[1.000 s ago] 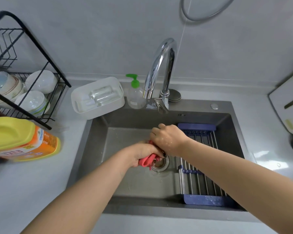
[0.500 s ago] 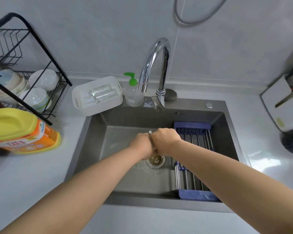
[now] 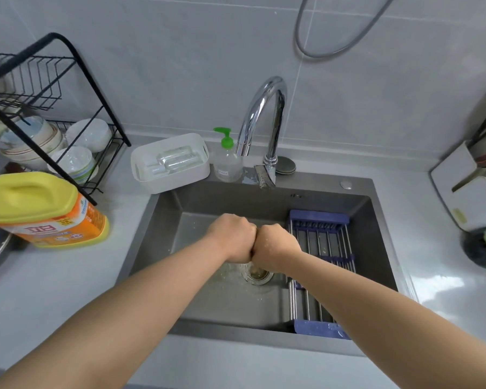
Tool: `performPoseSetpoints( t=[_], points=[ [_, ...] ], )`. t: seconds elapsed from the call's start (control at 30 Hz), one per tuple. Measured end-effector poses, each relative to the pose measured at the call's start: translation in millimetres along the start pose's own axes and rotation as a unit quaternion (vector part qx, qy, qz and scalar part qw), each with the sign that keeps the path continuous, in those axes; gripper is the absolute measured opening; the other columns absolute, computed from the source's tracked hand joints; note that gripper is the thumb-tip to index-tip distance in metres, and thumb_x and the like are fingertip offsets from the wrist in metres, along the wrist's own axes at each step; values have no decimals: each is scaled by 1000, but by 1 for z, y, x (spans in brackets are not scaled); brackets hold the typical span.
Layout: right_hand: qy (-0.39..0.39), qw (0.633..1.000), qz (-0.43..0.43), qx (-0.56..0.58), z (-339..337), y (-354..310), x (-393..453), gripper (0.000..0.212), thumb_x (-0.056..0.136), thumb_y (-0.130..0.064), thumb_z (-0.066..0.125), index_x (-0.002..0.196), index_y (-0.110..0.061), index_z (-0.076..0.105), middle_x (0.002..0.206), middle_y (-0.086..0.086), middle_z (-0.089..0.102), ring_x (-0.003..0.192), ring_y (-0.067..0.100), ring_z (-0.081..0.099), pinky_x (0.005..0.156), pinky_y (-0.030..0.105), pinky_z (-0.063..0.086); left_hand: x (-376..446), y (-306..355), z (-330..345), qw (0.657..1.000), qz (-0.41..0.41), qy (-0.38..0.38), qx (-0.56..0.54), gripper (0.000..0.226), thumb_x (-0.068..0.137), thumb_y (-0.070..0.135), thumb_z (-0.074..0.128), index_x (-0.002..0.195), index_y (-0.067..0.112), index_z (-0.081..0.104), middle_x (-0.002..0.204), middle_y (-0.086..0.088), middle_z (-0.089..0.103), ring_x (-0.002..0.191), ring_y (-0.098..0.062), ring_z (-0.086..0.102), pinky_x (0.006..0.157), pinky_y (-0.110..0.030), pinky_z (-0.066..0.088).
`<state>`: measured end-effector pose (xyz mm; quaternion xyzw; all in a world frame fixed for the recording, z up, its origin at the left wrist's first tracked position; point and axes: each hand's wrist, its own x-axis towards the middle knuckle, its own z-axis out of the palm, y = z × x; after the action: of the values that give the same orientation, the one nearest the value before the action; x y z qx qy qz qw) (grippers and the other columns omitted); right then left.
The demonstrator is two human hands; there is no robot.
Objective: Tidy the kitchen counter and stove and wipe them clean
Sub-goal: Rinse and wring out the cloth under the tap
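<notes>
Since half a second ago both fists have turned so the knuckles meet, and the pink cloth seen one second ago is now hidden from the camera.

Head view: the left hand (image 3: pixel 232 238) and the right hand (image 3: pixel 275 245) are both curled into fists and pressed against each other, knuckle to knuckle, over the middle of the sink (image 3: pixel 152 234). They are just above the drain (image 3: pixel 257 273), which shows below them. The cloth is not visible; I cannot tell for sure whether it is squeezed inside the fists. Water drops lie on the right hand and on the sink floor near the drain.

A blue roll-up rack (image 3: pixel 319 265) lies across the right part of the sink, just beside the right hand. At the far rim stand the faucet (image 3: pixel 267 119), a soap pump bottle (image 3: pixel 227 160) and a white box (image 3: pixel 170 162). On the left counter (image 3: pixel 54 290) lies a yellow and orange detergent jug (image 3: pixel 44 210), near a black dish rack (image 3: pixel 54 113) with bowls.
</notes>
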<state>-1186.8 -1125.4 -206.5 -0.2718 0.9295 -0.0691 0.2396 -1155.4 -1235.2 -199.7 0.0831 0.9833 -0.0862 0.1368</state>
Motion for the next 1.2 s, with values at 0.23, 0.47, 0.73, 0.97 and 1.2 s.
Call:
performPoseSetpoints(
  t=[0.23, 0.47, 0.73, 0.97, 1.2],
  points=[
    [45, 958, -55, 277, -4, 23, -12, 67, 68, -14, 75, 129, -21, 47, 114, 0, 46, 105, 16, 54, 89, 22, 44, -15, -13, 8, 902, -154, 31, -403, 48, 66, 21, 75, 102, 22, 44, 93, -1, 61, 81, -24, 62, 63, -34, 51],
    [26, 811, -34, 584, -29, 14, -30, 58, 82, -13, 73, 133, -25, 47, 123, 7, 58, 103, 23, 66, 90, 48, 54, -48, -1, 5, 608, -195, 99, -763, 48, 80, 4, 73, 122, 15, 51, 102, -2, 67, 81, -9, 67, 71, -23, 57],
    [2, 690, -60, 722, -39, -8, -41, 41, 78, -9, 69, 117, -5, 57, 103, 16, 67, 91, 31, 66, 90, 51, 52, -75, -1, -7, 560, -174, 144, -797, 43, 79, 24, 74, 117, 15, 56, 102, 1, 69, 84, 2, 67, 69, -15, 52],
    [10, 613, -46, 789, -54, 2, -41, 43, 72, -5, 69, 113, 0, 57, 92, 19, 68, 64, 21, 67, 54, 28, 56, -80, -27, -18, 478, -192, 211, -831, 39, 66, 31, 73, 103, 16, 68, 100, -5, 73, 92, -18, 68, 78, -30, 54],
    [2, 790, -52, 611, -62, 34, -49, 38, 67, -1, 55, 101, -8, 68, 89, 14, 71, 77, 24, 67, 64, 31, 54, -83, -45, -36, 447, -178, 194, -855, 26, 86, -1, 61, 106, 15, 65, 87, 0, 73, 75, -12, 69, 64, -25, 55]
  ],
)
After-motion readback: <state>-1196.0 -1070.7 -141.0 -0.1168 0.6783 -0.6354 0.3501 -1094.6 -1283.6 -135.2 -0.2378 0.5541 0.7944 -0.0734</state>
